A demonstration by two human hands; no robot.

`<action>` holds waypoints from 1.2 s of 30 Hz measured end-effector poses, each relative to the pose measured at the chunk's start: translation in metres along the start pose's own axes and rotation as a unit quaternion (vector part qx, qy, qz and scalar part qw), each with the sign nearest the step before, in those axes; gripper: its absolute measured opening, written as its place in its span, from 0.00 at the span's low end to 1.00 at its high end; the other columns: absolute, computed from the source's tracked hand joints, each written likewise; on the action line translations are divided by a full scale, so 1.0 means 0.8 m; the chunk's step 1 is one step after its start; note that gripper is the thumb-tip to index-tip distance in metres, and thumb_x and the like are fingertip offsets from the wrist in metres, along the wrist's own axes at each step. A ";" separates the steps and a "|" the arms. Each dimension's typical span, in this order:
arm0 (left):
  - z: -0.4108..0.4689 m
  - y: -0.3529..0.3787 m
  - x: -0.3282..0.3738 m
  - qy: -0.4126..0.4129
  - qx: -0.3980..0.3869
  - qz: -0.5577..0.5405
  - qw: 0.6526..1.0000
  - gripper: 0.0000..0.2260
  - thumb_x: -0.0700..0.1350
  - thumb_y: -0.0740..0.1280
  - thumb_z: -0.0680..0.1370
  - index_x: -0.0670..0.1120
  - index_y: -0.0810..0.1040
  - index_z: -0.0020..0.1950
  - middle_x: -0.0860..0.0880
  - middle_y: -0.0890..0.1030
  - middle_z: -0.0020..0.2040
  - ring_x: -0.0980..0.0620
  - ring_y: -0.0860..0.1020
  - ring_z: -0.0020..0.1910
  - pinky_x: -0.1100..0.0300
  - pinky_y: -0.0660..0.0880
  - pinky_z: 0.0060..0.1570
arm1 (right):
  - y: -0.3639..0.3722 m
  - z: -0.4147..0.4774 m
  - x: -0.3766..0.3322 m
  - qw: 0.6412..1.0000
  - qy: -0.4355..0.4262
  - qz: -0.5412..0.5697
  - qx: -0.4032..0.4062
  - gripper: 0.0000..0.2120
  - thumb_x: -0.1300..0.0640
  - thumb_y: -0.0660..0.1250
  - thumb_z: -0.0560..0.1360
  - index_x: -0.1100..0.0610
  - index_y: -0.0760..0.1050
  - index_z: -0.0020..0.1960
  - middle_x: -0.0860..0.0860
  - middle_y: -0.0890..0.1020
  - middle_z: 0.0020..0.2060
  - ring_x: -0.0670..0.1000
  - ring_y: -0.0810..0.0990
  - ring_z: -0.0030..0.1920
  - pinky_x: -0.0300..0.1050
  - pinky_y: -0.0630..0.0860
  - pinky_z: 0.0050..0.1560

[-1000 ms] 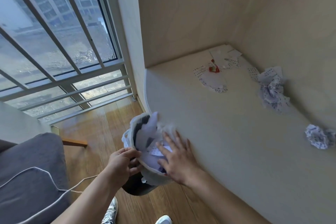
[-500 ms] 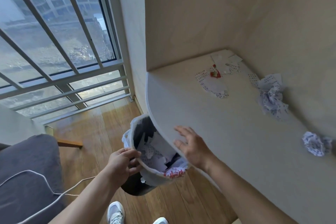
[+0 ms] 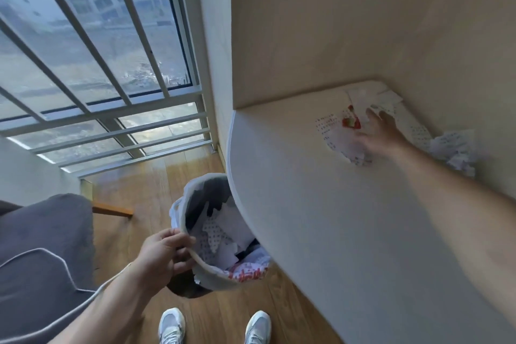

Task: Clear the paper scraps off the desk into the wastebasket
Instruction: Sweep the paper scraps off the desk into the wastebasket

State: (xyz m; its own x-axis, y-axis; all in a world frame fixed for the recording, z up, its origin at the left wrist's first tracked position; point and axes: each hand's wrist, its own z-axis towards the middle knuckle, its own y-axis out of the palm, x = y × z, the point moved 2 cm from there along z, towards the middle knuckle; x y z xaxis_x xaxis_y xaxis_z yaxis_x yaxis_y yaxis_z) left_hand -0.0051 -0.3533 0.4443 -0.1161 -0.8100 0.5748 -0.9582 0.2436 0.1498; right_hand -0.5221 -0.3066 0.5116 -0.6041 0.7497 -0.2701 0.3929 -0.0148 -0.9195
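Observation:
My left hand (image 3: pixel 164 253) grips the near rim of the wastebasket (image 3: pixel 195 257), a white-lined bin held against the desk's curved front edge, with printed paper scraps inside. My right hand (image 3: pixel 379 134) is stretched far across the beige desk (image 3: pixel 321 218), fingers spread and blurred, over flat torn paper scraps (image 3: pixel 335 137) and a small red scrap (image 3: pixel 350 121) near the back corner. More flat scraps (image 3: pixel 371 96) lie in the corner itself. A crumpled printed paper wad (image 3: pixel 455 151) sits to the right of my forearm.
Wooden walls enclose the desk at the back and right. A barred window (image 3: pixel 97 64) is at the left, over a wooden floor. A grey seat (image 3: pixel 42 246) with a white cable lies at lower left. My two shoes (image 3: pixel 215 327) stand below the basket.
My right hand has left the basket and reached across the desk to the scraps in the far corner. The left hand keeps its hold on the basket rim.

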 end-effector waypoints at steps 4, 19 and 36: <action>0.007 -0.011 0.001 0.008 0.031 -0.026 0.999 0.08 0.30 0.68 0.72 0.41 0.73 0.44 0.41 0.75 0.37 0.45 0.75 0.34 0.53 0.81 0.30 | 0.015 0.046 -0.017 0.999 -0.041 0.008 -0.026 0.35 0.38 0.66 0.73 0.46 0.58 0.75 0.59 0.53 0.78 0.60 0.54 0.77 0.55 0.58 0.73; 0.005 -0.023 0.031 0.042 0.053 -0.016 0.998 0.08 0.33 0.70 0.72 0.37 0.77 0.50 0.37 0.78 0.45 0.40 0.80 0.41 0.51 0.82 0.33 | 0.142 -0.081 -0.114 0.985 -0.153 -0.078 0.008 0.28 0.45 0.55 0.81 0.47 0.53 0.79 0.53 0.52 0.80 0.63 0.49 0.78 0.62 0.52 0.73; -0.004 -0.076 0.059 0.054 0.059 -0.054 0.995 0.11 0.33 0.71 0.71 0.37 0.78 0.53 0.38 0.80 0.45 0.42 0.81 0.42 0.51 0.81 0.34 | 0.261 -0.289 -0.290 0.906 -0.380 -0.060 -0.175 0.26 0.44 0.49 0.82 0.45 0.49 0.78 0.49 0.49 0.80 0.55 0.47 0.79 0.58 0.44 0.77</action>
State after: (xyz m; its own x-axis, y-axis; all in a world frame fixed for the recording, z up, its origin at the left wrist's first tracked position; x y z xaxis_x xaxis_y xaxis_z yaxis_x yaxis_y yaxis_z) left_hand 0.0486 -0.4045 0.4648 0.0110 -0.7643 0.6448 -0.9885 0.0890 0.1223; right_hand -0.1400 -0.3308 0.4482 -0.9078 0.0589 -0.4153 0.4086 0.3476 -0.8439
